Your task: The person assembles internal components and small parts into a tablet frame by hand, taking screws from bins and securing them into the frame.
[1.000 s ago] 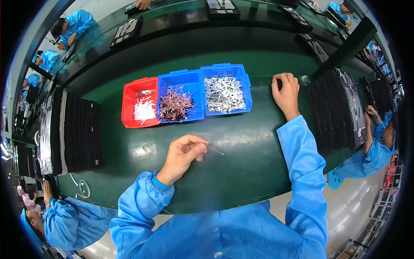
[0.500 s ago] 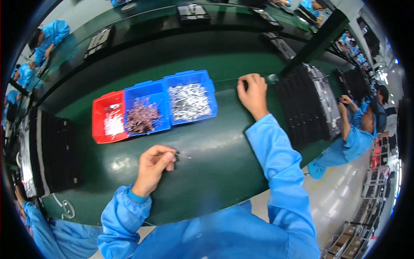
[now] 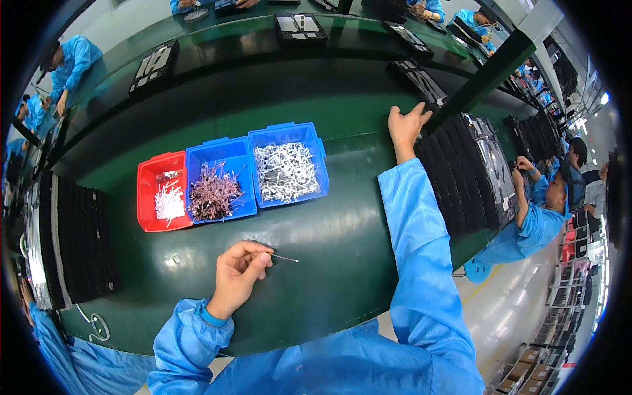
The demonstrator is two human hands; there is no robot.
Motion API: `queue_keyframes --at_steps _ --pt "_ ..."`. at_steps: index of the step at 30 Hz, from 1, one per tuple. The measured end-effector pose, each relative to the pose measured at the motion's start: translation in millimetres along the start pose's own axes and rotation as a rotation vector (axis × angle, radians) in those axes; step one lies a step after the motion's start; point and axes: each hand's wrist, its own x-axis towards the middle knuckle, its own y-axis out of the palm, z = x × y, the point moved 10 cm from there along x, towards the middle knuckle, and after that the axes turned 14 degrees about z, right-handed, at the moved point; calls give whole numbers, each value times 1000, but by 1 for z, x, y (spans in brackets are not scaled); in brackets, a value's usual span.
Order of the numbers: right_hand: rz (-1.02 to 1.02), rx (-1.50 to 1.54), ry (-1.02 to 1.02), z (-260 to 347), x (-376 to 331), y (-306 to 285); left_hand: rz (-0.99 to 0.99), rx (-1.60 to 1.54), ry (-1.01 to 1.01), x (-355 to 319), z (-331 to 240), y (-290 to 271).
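Note:
My left hand [image 3: 241, 276] is closed in a pinch over the green table. From its fingertips sticks out a thin wire-like piece [image 3: 286, 258] with a small white tip. My right hand [image 3: 407, 130] is stretched out to the far right, thumb and fingers apart. Its fingertips are at the near end of a flat black tray-like unit [image 3: 419, 81]; whether they touch it I cannot tell. A red bin [image 3: 150, 181] holds white slender pieces. Beside it, one blue bin [image 3: 217, 146] holds purplish-brown wired pieces, and another blue bin [image 3: 282, 131] holds white-and-grey ones.
Tall stacks of black flat units stand at the right [image 3: 461, 174] and left [image 3: 82, 240]. A green post [image 3: 490, 72] rises beside the right stack. More black units [image 3: 300, 27] lie on the raised far shelf. A co-worker [image 3: 536, 204] in blue sits at the right.
My right hand has moved farther away and slightly right, its fingers spreading toward the black unit. My left hand still pinches the wire-like piece. The whole view has shifted a little.

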Motion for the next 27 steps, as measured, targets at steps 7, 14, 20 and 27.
queue_keyframes --at_steps 7,14,20,27 --pt "-267 412 359 -46 31 -2 36 45 3 -1 0 4" --pt "-461 553 340 -93 46 -8 62 75 16 5 -4 9" --pt "-145 395 453 -42 33 31 51 219 29 2 -4 5" --pt "-234 1091 399 -60 27 49 43 202 34 3 -5 9"
